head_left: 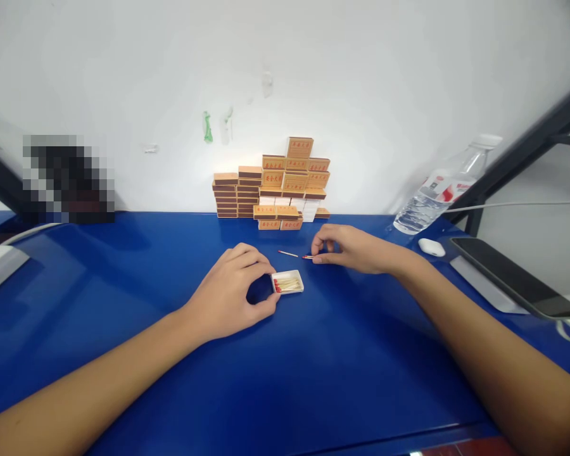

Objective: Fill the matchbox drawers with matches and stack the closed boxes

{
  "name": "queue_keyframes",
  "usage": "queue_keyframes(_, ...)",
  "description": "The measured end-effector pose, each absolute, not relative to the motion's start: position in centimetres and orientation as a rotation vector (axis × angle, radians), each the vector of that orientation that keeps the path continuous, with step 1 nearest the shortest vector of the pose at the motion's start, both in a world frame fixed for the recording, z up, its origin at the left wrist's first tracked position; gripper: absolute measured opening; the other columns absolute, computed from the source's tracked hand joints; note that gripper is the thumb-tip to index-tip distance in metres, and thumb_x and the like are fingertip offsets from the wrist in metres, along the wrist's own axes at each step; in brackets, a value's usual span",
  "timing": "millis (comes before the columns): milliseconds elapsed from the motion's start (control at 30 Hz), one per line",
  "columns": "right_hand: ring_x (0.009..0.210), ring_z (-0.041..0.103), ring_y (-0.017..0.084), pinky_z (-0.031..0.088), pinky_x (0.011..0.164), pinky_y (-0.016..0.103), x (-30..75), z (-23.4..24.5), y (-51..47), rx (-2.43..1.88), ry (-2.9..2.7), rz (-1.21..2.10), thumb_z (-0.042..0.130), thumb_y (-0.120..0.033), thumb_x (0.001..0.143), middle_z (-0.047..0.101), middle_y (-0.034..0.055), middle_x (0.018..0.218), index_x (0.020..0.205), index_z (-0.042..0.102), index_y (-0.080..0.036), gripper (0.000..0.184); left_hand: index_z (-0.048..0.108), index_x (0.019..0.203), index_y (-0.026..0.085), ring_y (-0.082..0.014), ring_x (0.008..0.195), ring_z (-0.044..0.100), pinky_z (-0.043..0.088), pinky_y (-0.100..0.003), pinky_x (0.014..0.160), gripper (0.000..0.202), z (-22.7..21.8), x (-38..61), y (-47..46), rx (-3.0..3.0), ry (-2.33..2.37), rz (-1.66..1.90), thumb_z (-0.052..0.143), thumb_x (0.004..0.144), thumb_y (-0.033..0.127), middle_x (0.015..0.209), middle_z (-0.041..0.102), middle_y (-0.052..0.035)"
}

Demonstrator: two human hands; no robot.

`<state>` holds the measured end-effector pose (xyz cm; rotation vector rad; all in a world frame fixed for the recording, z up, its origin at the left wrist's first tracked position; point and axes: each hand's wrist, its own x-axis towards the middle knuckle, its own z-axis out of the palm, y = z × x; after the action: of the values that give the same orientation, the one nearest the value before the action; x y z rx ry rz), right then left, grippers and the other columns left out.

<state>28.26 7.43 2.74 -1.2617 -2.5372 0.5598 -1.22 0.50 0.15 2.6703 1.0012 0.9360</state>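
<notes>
My left hand grips the left end of a small white matchbox tray between thumb and fingers. Several red-tipped matches lie inside that tray, which rests on the blue table. Beyond it and to the right, my right hand is pinched on matches; their red heads stick out to the left of the fingertips, and I cannot tell exactly how many there are. A single loose match lies on the table between the tray and the stacked boxes, its red head pointing left.
Stacked matchboxes stand against the white wall at the back. To the right are a water bottle, a white earbud case and a propped phone. A white device sits at the left edge.
</notes>
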Motion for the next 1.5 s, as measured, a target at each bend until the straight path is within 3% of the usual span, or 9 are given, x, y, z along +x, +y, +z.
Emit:
queue_keyframes(167, 0.078, 0.059, 0.019, 0.044, 0.071, 0.032, 27.9, 2.5, 7.0, -1.300, -2.535, 0.536, 0.060, -0.029, 0.096, 0.069, 0.0070, 0.091, 0.089, 0.069, -0.019, 0.015, 0.072, 0.106, 0.022, -0.0277, 0.109, 0.063, 0.052, -0.048, 0.097, 0.020, 0.1, -1.3, 0.5, 2.659, 1.047, 0.933, 0.073, 0.087, 0.028, 0.107, 0.074, -0.0064)
queue_keyframes(400, 0.085, 0.059, 0.020, 0.046, 0.076, 0.033, 25.0, 3.5, 4.1, -1.095, -2.496, 0.556, 0.056, -0.035, 0.103, 0.066, 0.0060, 0.097, 0.096, 0.065, -0.021, 0.018, 0.073, 0.106, 0.021, -0.0274, 0.108, 0.063, 0.052, -0.048, 0.096, 0.020, 0.0, -1.3, 0.6, 2.664, 1.062, 0.937, 0.073, 0.087, 0.029, 0.106, 0.074, -0.0064)
queue_keyframes(633, 0.083, 0.059, 0.019, 0.046, 0.075, 0.033, 23.7, 3.2, 3.5, -1.084, -2.421, 0.402, 0.057, -0.028, 0.102, 0.065, 0.0051, 0.092, 0.093, 0.066, -0.021, 0.014, 0.072, 0.107, 0.022, -0.0278, 0.108, 0.063, 0.052, -0.048, 0.096, 0.021, 0.2, -1.1, 0.3, 2.658, 1.033, 0.966, 0.073, 0.087, 0.028, 0.106, 0.074, -0.0068)
queue_keyframes(767, 0.081, 0.058, 0.019, 0.046, 0.075, 0.034, 23.9, 1.6, 5.3, -1.198, -2.304, 0.296, 0.067, -0.031, 0.096, 0.065, 0.0058, 0.091, 0.093, 0.069, -0.020, 0.011, 0.071, 0.107, 0.023, -0.0268, 0.108, 0.064, 0.052, -0.047, 0.097, 0.020, 0.3, -0.9, 0.0, 2.664, 0.930, 0.974, 0.072, 0.087, 0.026, 0.106, 0.075, -0.0058)
queue_keyframes(967, 0.093, 0.058, 0.022, 0.046, 0.084, 0.037, 23.7, 0.0, 6.5, -1.187, -2.364, 0.293, 0.062, -0.027, 0.100, 0.062, 0.0075, 0.096, 0.091, 0.065, -0.019, 0.013, 0.072, 0.103, 0.020, -0.0271, 0.107, 0.063, 0.052, -0.047, 0.094, 0.017, 0.4, -1.1, 0.5, 2.698, 1.064, 0.966, 0.071, 0.088, 0.028, 0.106, 0.074, -0.0068)
queue_keyframes(1233, 0.092, 0.057, 0.020, 0.047, 0.081, 0.034, 23.3, 2.7, 3.4, -1.011, -2.452, 0.522, 0.058, -0.029, 0.103, 0.059, 0.0056, 0.100, 0.096, 0.066, -0.022, 0.013, 0.073, 0.103, 0.021, -0.0287, 0.107, 0.064, 0.052, -0.047, 0.091, 0.018, 0.3, -1.2, 0.5, 2.760, 1.159, 0.929, 0.070, 0.088, 0.029, 0.108, 0.075, -0.0076)
queue_keyframes(1500, 0.091, 0.056, 0.019, 0.047, 0.082, 0.034, 23.4, 3.0, 3.0, -0.929, -2.524, 0.506, 0.059, -0.022, 0.101, 0.057, 0.0050, 0.099, 0.107, 0.072, -0.025, 0.014, 0.072, 0.104, 0.020, -0.0282, 0.107, 0.065, 0.052, -0.047, 0.092, 0.018, 0.4, -1.1, 0.5, 2.746, 1.116, 0.983, 0.069, 0.089, 0.029, 0.107, 0.074, -0.0078)
